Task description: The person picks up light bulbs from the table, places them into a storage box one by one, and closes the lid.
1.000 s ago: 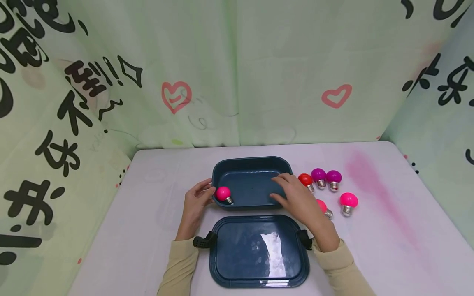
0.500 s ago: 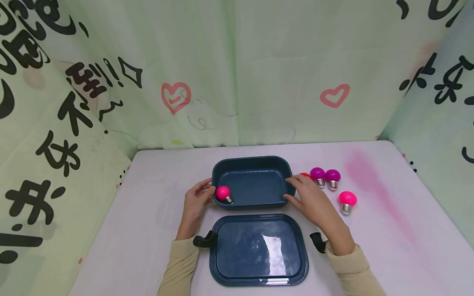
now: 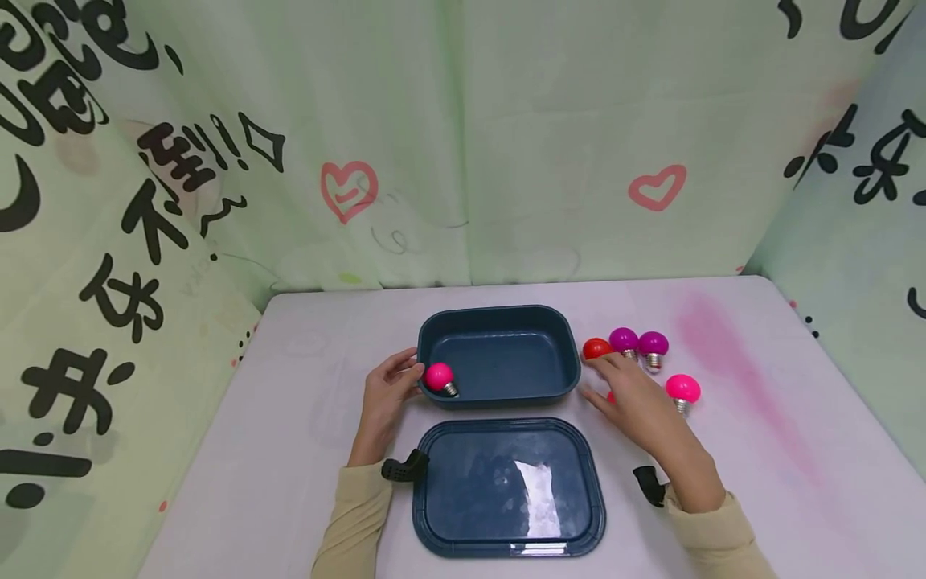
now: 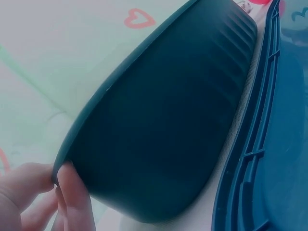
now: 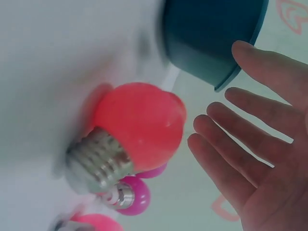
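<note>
My left hand (image 3: 386, 396) pinches the left rim of a dark blue plastic box (image 3: 514, 362). Its thumb and fingers (image 4: 77, 197) meet over that rim in the left wrist view. Inside the box, at the front left corner, lies a pink light bulb (image 3: 438, 375). My right hand (image 3: 640, 402) is just right of the box, fingers straight and spread, holding nothing. Below it a pink bulb is mostly hidden in the head view; the right wrist view shows a pinkish-red bulb (image 5: 139, 125) with a metal screw base, apart from the fingertips.
In front of the box lies a dark blue lid (image 3: 463, 482). Right of the box are a red bulb (image 3: 596, 348), two purple bulbs (image 3: 653, 343) and another pink bulb (image 3: 682, 388). A pale green curtain (image 3: 542, 225) hangs behind the white table (image 3: 311, 362).
My right hand has moved right, from over the box interior past its right rim to the loose bulbs. The left hand stays on the left rim.
</note>
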`<action>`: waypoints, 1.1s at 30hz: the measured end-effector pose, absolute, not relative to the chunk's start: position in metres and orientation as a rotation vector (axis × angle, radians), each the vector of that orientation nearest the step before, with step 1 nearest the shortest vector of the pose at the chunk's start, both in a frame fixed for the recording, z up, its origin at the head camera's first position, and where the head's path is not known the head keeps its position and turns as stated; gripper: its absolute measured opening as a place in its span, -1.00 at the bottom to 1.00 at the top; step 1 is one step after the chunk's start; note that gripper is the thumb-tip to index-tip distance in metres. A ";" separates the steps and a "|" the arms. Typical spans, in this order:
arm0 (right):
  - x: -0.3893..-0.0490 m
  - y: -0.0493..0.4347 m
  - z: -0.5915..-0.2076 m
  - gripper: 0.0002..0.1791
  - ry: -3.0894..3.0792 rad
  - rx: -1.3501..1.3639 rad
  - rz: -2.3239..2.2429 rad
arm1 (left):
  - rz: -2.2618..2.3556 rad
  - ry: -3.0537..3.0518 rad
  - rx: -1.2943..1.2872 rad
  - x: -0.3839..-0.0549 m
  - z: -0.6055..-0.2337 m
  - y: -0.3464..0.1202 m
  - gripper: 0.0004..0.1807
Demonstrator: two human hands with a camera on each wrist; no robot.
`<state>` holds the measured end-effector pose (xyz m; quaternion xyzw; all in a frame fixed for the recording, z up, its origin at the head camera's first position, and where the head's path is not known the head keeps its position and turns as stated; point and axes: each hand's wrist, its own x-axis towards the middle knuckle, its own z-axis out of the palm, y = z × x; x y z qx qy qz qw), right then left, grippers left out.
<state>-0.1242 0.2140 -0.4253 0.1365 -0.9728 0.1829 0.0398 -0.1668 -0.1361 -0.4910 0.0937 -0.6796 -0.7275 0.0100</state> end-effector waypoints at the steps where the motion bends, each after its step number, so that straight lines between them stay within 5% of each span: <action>1: -0.124 0.216 -0.426 -0.35 -2.987 0.413 0.555 | -2.271 -2.121 0.291 -0.167 -0.491 -0.136 -0.58; 18: -0.121 0.232 -0.438 -0.33 -3.061 0.358 0.535 | -2.258 -2.128 0.289 -0.170 -0.497 -0.137 -0.57; 33: -0.119 0.235 -0.441 -0.54 -3.082 0.405 0.511 | -2.298 -2.098 0.258 -0.167 -0.494 -0.136 -0.58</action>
